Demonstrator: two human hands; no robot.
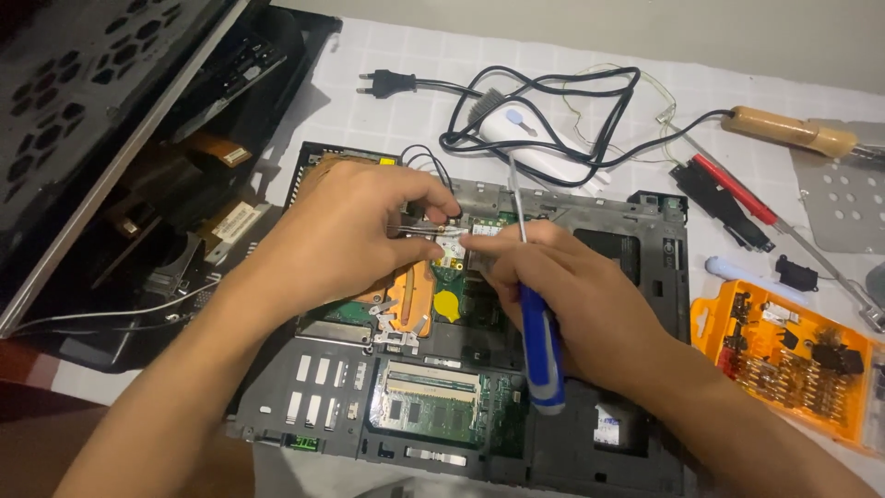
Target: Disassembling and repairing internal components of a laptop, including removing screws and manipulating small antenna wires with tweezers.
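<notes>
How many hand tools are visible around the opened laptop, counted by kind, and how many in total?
Screwdrivers: 2, the blue-handled screwdriver in the right hand and the red-handled screwdriver on the white tiled table.
Tweezers: 1, thin metal tweezers in the left hand.
Soldering irons: 1, the wooden-handled soldering iron.
Bit sets: 1, the orange plastic bit case.
Total: 5

Bit case (pixel 793 364) right of laptop chassis (pixel 636 244)
</notes>
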